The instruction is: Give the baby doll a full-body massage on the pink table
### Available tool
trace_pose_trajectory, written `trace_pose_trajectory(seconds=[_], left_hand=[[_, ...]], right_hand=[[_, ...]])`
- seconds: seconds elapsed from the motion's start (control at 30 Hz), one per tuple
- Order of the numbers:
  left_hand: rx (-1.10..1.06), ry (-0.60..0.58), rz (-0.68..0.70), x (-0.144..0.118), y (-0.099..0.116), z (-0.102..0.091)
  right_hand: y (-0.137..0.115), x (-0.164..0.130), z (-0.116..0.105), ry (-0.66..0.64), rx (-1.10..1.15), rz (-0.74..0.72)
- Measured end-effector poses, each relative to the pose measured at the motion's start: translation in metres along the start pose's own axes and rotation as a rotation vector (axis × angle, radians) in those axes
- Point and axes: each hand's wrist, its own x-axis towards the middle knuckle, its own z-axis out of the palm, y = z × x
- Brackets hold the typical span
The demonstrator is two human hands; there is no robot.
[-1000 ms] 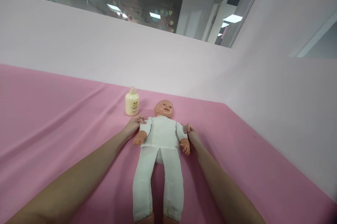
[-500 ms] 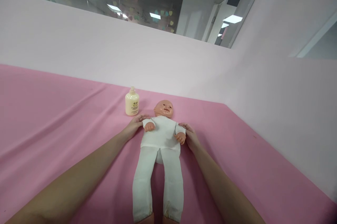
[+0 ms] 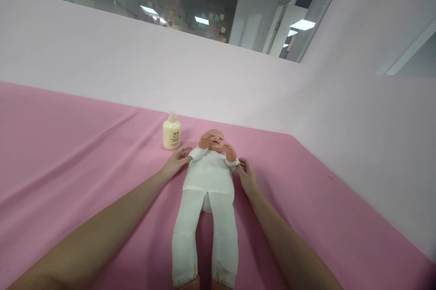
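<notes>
On its back on the pink sheet lies a baby doll [image 3: 208, 176] with white cloth body, arms and legs, its head away from me. Both of its arms are bent up, the plastic hands beside its face. My left hand [image 3: 177, 160] grips the doll's arm on the left [image 3: 198, 152] near the upper sleeve, some fingertips hidden behind it. My right hand [image 3: 247, 176] pinches the sleeve of the doll's arm on the right [image 3: 232, 162]. A cream pump bottle [image 3: 171, 134] stands upright just beyond my left hand, apart from it.
The pink sheet [image 3: 102, 153] covers the surface, with folds at the left. White walls [image 3: 170, 72] rise behind it and along the right. Above the back wall, a glass window [image 3: 190, 3] shows ceiling lights and small heart stickers.
The doll's two arms have swung up from beside its chest to beside its face. My hands have shifted slightly with them. The bottle stands where it was.
</notes>
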Motion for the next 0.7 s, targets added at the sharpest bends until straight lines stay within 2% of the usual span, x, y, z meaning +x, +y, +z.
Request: trace_pose_trajectory(seconds=[0.2,0.47,0.7], left_hand=[[0.063,0.015,-0.002,0.0003,0.0020,0.0012],[0.135,0.015,0.026,0.0028,-0.0060,-0.0013],[0.210,0.095,0.034,0.0001,-0.0037,0.0010]], right_hand=[[0.0072,0.0020,0.0001,0.020,-0.036,-0.021],[0.0007,0.0000,0.0012,0.041,-0.063,-0.016],[0.0023,0.0006,0.0010,0.075,-0.070,-0.027]])
